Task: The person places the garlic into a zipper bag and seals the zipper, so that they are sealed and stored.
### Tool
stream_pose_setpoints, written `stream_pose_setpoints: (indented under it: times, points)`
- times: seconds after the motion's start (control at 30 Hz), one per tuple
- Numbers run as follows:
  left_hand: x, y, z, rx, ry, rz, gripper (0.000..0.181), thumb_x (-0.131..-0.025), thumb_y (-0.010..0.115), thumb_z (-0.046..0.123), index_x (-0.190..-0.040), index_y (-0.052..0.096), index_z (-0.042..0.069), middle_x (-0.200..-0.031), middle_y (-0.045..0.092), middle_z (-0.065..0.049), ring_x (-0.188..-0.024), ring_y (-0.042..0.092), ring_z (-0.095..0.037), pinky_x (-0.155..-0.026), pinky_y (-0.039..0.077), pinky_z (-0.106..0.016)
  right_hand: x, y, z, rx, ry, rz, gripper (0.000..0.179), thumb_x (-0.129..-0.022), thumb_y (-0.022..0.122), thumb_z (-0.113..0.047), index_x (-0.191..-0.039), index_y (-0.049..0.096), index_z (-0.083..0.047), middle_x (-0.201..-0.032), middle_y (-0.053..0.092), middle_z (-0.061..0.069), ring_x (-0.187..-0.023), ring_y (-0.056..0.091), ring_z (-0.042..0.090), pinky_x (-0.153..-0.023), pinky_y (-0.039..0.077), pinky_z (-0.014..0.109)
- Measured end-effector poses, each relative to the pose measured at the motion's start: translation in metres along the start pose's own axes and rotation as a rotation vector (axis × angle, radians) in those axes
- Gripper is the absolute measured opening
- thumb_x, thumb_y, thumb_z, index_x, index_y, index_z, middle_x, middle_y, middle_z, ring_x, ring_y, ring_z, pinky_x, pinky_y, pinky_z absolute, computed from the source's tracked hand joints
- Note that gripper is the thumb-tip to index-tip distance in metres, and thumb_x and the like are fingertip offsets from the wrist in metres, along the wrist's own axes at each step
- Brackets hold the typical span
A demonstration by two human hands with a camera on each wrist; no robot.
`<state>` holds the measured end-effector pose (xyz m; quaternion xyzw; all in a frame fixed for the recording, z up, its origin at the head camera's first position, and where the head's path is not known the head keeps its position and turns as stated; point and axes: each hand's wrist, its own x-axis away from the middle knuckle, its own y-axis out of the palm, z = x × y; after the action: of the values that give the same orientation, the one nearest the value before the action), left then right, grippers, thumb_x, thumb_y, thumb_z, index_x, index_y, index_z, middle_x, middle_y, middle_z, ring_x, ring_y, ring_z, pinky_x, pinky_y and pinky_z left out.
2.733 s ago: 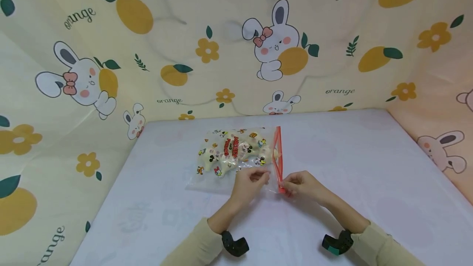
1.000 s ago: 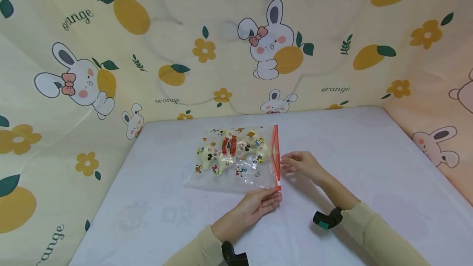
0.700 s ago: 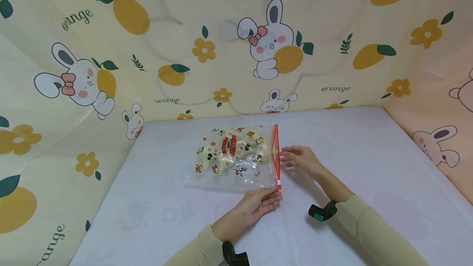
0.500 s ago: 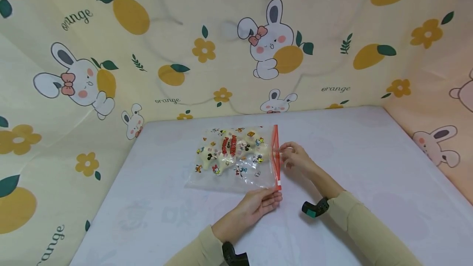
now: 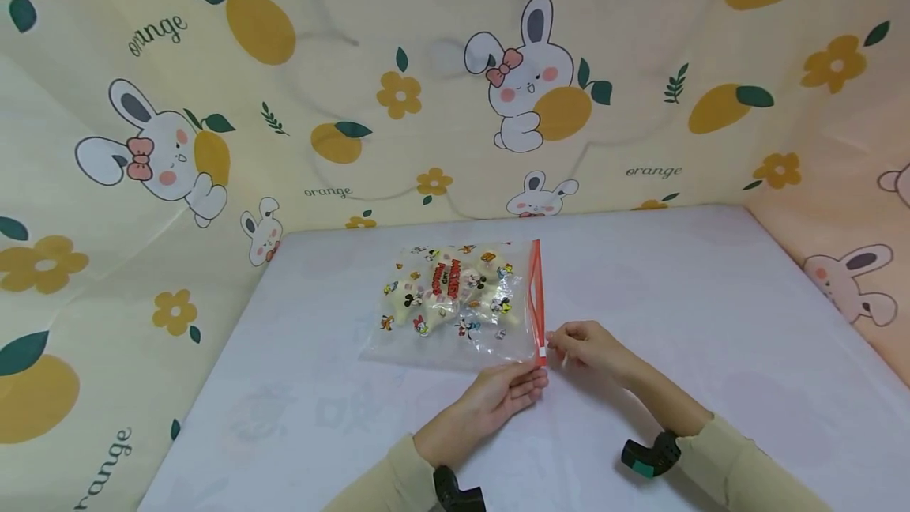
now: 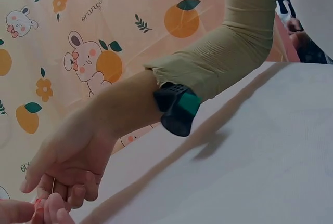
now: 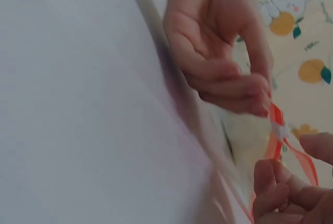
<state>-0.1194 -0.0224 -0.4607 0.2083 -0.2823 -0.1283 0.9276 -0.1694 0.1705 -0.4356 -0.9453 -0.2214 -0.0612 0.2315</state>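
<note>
A clear zip bag (image 5: 448,348) with cartoon prints and red lettering lies flat on the table. Pale, lumpy contents (image 5: 398,293) show through it, their kind unclear. Its red zip strip (image 5: 536,283) runs along the right side, gaping slightly midway, with a white slider (image 7: 280,130) close to the near end. My left hand (image 5: 494,401) pinches the strip's near corner between thumb and fingers. My right hand (image 5: 593,350) is just right of the slider, fingers bent. In the right wrist view, the right thumb (image 7: 318,147) and fingers stand apart around the strip.
The white-covered table (image 5: 306,417) spreads around the bag. A patterned cloth wall (image 5: 441,101) with rabbits and oranges rises behind and at both sides. Each wrist wears a black camera, the right one (image 5: 650,455) with a green patch.
The left hand moved from above the bag to its near corner. The right hand left that corner, went up along the strip, then came back down beside the slider.
</note>
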Motion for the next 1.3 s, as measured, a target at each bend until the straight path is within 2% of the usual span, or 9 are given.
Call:
stream_pose_setpoints:
  times: [0.27,0.63,0.9,1.0,1.13,1.3]
  points:
    - [0.0,0.003,-0.001,0.014,0.003,0.01,0.034,-0.096,0.055,0.016,-0.122,0.058,-0.005,-0.087,0.069,0.003,-0.083,0.066,-0.006,-0.081,0.054,-0.018,0.008,0.008,0.0,-0.025,-0.07,-0.07,0.03,-0.096,0.056,-0.02,-0.099,0.063,0.01,-0.069,0.054,-0.005,-0.057,0.045,0.003,-0.054,0.041,0.018]
    - [-0.005,0.009,-0.001,0.01,0.009,-0.013,0.029,-0.096,0.057,0.018,-0.117,0.061,-0.002,-0.085,0.069,0.002,-0.082,0.066,-0.006,-0.08,0.054,-0.019,0.007,0.006,-0.003,-0.054,-0.088,-0.093,0.031,-0.095,0.058,-0.017,-0.099,0.061,0.013,-0.067,0.05,-0.006,-0.057,0.044,0.003,-0.053,0.039,0.018]
    - [0.0,0.009,-0.018,0.014,-0.009,-0.02,0.03,-0.097,0.054,0.018,-0.117,0.061,-0.002,-0.089,0.069,0.002,-0.083,0.066,-0.005,-0.081,0.054,-0.019,0.012,0.018,0.002,-0.038,-0.043,-0.122,0.033,-0.094,0.06,-0.021,-0.094,0.061,0.012,-0.064,0.048,-0.007,-0.06,0.043,0.004,-0.055,0.038,0.018]
    - [0.002,0.01,-0.022,0.01,0.007,-0.024,0.029,-0.096,0.055,0.018,-0.115,0.061,-0.003,-0.087,0.069,0.002,-0.081,0.066,-0.005,-0.079,0.054,-0.018,0.013,0.02,0.004,-0.045,-0.016,-0.13,0.034,-0.094,0.06,-0.024,-0.089,0.061,0.01,-0.062,0.046,-0.008,-0.058,0.042,0.004,-0.053,0.035,0.018]
    - [0.003,0.015,-0.022,0.006,0.025,-0.024,0.025,-0.095,0.055,0.017,-0.109,0.063,-0.001,-0.083,0.067,0.004,-0.078,0.064,-0.004,-0.076,0.053,-0.016,0.013,0.02,0.005,-0.074,-0.003,-0.15,0.035,-0.096,0.058,-0.024,-0.087,0.059,0.009,-0.059,0.044,-0.008,-0.055,0.039,0.005,-0.05,0.032,0.018]
    - [0.002,0.019,-0.018,0.005,0.049,-0.003,0.02,-0.094,0.055,0.016,-0.104,0.065,0.002,-0.079,0.065,0.006,-0.074,0.062,-0.003,-0.071,0.051,-0.015,0.01,0.018,0.004,-0.118,-0.006,-0.157,0.034,-0.096,0.056,-0.022,-0.088,0.057,0.011,-0.06,0.046,-0.009,-0.056,0.041,0.005,-0.051,0.033,0.019]
